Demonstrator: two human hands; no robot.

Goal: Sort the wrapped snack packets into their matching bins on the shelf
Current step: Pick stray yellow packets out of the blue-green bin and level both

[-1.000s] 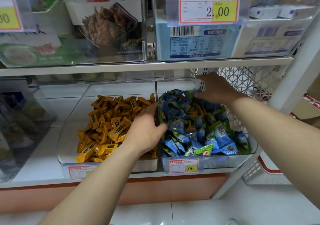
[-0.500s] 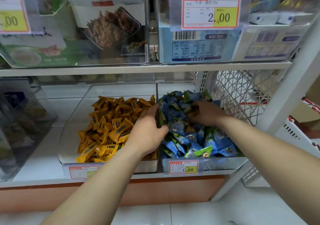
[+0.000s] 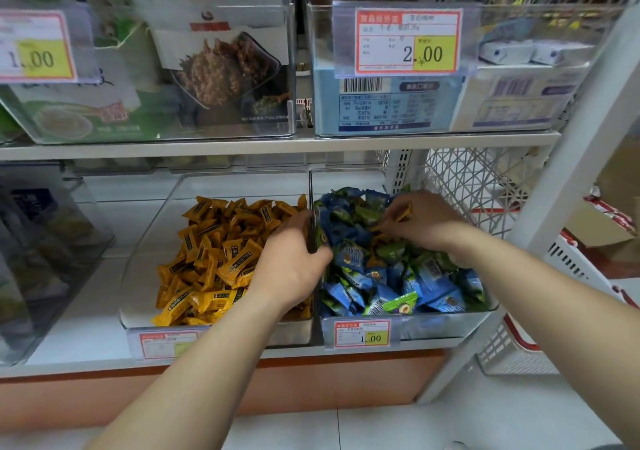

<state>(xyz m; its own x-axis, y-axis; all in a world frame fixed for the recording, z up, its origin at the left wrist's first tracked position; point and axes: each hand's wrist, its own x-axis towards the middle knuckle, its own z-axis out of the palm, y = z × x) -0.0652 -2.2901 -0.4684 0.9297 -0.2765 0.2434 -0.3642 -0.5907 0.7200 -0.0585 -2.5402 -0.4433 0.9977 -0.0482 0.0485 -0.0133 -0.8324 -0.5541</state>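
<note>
Two clear bins stand side by side on the lower shelf. The left bin point(image 3: 145, 242) holds yellow snack packets point(image 3: 214, 255). The right bin point(image 3: 433, 325) holds blue and green packets point(image 3: 391, 283) with a few yellow ones mixed in. My left hand point(image 3: 291, 266) rests over the divider between the bins, its fingers curled on the wall edge. Over the back of the right bin, my right hand point(image 3: 426, 217) pinches a yellow packet point(image 3: 403, 212) lifted out of the blue and green pile.
An upper shelf point(image 3: 277, 145) with clear bins of larger packs and price tags overhangs the bins. A white upright post point(image 3: 554, 207) and wire mesh point(image 3: 478, 186) close the right side. A white basket with red trim point(image 3: 519, 342) sits on the floor at right.
My right hand drew back from the rear of the right bin, dug into the pile, and now holds a yellow packet raised above it. My left hand stayed on the divider.
</note>
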